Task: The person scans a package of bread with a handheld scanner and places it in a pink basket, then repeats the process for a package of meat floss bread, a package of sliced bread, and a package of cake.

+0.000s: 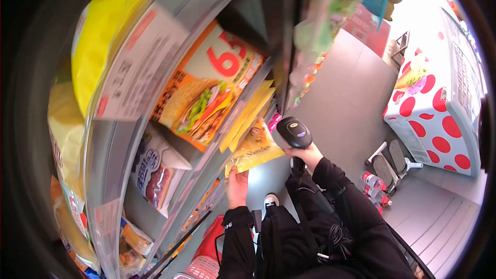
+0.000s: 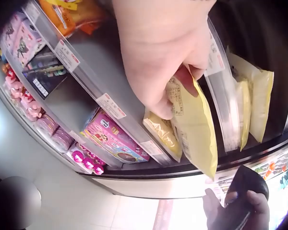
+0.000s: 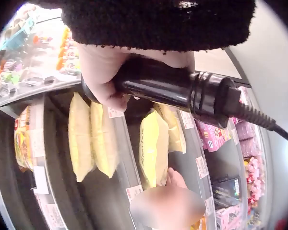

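Yellow snack bag (image 1: 254, 151), pinched in fingers of left hand (image 1: 237, 188), black scanner (image 1: 295, 133) in right hand's (image 1: 308, 156) curled fingers, shelves (image 1: 170, 139) left.

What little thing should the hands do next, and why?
Maybe tilt the yellow packet toward the black scanner: the left hand pinches it, the right hand grips the scanner close by, and small print shows on one side.

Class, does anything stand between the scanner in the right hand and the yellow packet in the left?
Nothing visible does: the left hand pinches the yellow packet, and the gap to the scanner in the right hand looks open.
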